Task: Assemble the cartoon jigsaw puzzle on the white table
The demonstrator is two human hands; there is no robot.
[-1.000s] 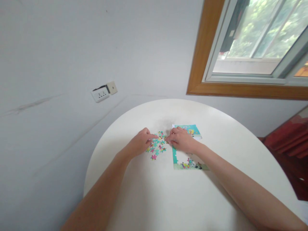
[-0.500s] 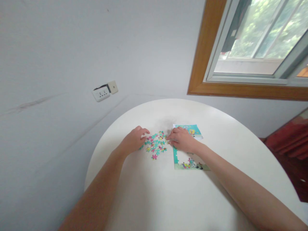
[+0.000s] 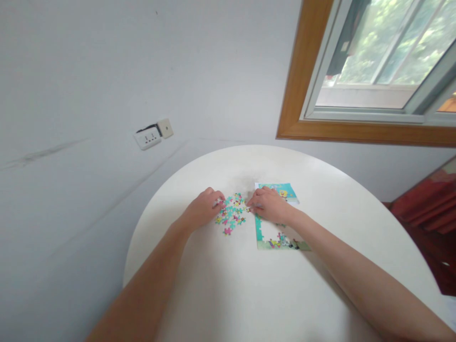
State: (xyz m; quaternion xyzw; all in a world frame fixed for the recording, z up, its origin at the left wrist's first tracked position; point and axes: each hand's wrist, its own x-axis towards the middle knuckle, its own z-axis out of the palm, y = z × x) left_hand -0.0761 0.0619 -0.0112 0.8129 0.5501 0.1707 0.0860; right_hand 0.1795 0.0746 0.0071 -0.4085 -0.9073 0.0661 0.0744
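Observation:
Loose jigsaw puzzle pieces [image 3: 232, 211] in teal, pink and yellow lie in a pile on the white table. My left hand [image 3: 204, 209] rests at the pile's left edge, fingers bent and apart over the nearest pieces. On the other side, my right hand [image 3: 270, 205] has its fingertips together on a puzzle piece [image 3: 247, 209] at the pile's right edge. Beneath my right hand and forearm lies a partly assembled puzzle [image 3: 258, 232] with a teal and green border and an open middle. My hand and forearm hide much of its upper and right parts.
A printed picture sheet [image 3: 291, 189] with a yellow cartoon figure lies beyond my right hand. The round white table [image 3: 228, 289] meets the wall at its far side. A wall socket [image 3: 147, 138], a wood-framed window [image 3: 356, 129] and red cloth [image 3: 427, 194] are around it.
My left hand has moved slightly right, its fingers now covering the left side of the pile. My right hand stays at nearly the same spot. The view has shifted a little.

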